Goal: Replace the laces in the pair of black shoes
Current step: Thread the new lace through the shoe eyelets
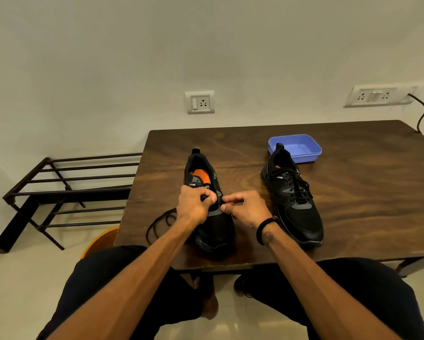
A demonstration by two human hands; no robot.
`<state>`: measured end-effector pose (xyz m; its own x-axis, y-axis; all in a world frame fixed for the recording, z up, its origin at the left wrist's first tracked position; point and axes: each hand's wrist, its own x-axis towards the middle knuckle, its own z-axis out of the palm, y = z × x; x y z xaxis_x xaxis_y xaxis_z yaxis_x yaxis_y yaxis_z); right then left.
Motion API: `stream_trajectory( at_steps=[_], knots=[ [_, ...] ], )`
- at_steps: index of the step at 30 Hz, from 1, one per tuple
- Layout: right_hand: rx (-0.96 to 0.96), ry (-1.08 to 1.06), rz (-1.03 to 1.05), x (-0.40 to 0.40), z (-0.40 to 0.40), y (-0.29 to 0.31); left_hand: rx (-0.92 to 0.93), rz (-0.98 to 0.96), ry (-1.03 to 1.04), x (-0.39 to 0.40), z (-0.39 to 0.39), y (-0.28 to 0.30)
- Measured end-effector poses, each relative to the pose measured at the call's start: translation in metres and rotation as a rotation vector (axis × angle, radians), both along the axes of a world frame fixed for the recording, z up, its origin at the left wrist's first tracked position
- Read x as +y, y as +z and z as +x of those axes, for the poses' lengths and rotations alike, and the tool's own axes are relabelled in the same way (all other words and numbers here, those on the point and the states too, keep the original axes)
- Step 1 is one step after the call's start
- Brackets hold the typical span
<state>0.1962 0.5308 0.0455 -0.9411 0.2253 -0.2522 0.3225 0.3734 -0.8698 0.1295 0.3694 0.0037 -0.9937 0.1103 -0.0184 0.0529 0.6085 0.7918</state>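
Two black shoes stand on the wooden table (353,192), toes toward me. The left shoe (213,231) has an orange insole showing and no lace across its upper part. My left hand (195,204) grips the shoe's upper at the eyelets, fingers curled. My right hand (245,207) pinches something small at the shoe's right eyelet row; what it pinches is too small to tell. A loose black lace (158,223) lies coiled on the table left of this shoe. The right shoe (294,200) is fully laced.
A blue plastic tray (301,147) sits behind the laced shoe. A black metal rack (66,192) stands on the floor to the left. An orange round object (100,241) lies under the table's left corner. Wall sockets and a black cable (422,114) are behind.
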Motion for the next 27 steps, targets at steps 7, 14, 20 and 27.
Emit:
stream_trajectory(
  at_steps=[7,14,20,27],
  knots=[
    [0.03,-0.053,-0.017,-0.003,0.001,-0.005,0.066,0.026,0.062,0.004,0.017,0.01],
    [0.045,-0.065,0.01,-0.007,0.003,-0.006,0.117,-0.011,0.067,0.006,0.032,0.017],
    [0.077,-0.062,0.069,-0.006,-0.004,-0.009,0.01,0.011,0.046,0.006,0.029,0.023],
    [0.222,-0.131,0.09,-0.022,-0.01,-0.001,-0.015,-0.253,-0.076,-0.01,0.026,0.024]
  ],
)
